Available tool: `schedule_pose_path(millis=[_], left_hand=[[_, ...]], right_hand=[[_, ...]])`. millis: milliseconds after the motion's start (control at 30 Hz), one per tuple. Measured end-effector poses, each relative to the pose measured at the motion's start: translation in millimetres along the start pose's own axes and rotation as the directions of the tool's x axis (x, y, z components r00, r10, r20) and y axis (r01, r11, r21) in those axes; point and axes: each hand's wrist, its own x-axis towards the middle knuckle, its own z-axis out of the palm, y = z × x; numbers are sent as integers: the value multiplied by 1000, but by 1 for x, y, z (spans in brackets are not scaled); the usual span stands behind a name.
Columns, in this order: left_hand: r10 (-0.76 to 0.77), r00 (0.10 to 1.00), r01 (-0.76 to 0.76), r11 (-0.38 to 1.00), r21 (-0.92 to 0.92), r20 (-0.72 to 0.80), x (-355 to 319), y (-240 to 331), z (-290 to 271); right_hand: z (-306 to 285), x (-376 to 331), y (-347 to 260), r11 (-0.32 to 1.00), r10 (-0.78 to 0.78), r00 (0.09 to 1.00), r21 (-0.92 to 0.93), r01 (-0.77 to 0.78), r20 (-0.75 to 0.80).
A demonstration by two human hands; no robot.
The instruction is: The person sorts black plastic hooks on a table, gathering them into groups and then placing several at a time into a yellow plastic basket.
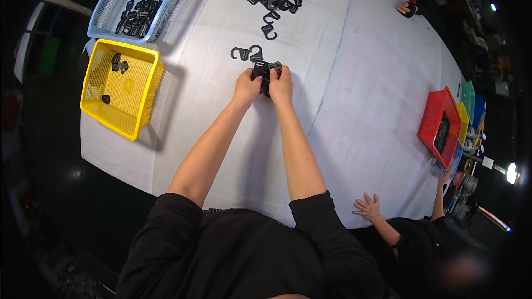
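hands: left hand [246, 84] and right hand [281, 84], fingers clamped on black plastic clip [262, 71]; mid-assembly, next likely pressing halves together.

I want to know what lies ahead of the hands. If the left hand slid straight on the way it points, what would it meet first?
Probably the two loose black hooks just beyond the left hand; depth is hard to judge.

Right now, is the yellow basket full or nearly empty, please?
Nearly empty: the yellow basket holds only a few black parts; mostly bare mesh shows.
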Motion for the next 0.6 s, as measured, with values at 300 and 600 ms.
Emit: schedule_pose_path(millis=[300, 600], left_hand=[[480, 876, -374, 621, 689, 44, -28, 48, 16], [597, 769, -424, 211, 881, 228, -33, 78, 48]], right_hand=[[-4, 10, -14, 579, 163, 946, 749, -322, 281], [0, 63, 1, -156, -170, 827, 814, -560, 536]])
